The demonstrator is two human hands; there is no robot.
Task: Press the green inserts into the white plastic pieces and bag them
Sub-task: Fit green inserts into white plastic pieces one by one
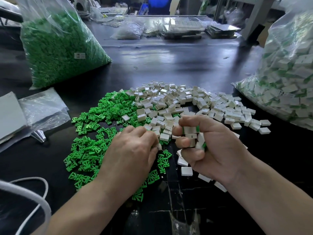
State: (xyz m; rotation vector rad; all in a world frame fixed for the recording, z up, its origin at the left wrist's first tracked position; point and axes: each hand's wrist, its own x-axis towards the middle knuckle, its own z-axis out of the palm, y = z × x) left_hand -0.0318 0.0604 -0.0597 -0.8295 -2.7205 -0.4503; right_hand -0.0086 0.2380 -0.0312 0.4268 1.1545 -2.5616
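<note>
A heap of loose green inserts covers the dark table at centre left. Beside it to the right spreads a heap of white plastic pieces. My right hand is curled palm-in around several white pieces with green inserts showing in them. My left hand lies palm down over the green heap, fingers bent, pinching a small white piece at its fingertips. At the right edge stands a clear bag of assembled white-and-green pieces.
A large clear bag of green inserts stands at the back left. Flat empty plastic bags and a grey sheet lie at the left. A white cable curls at the lower left. Trays and bags clutter the far table edge.
</note>
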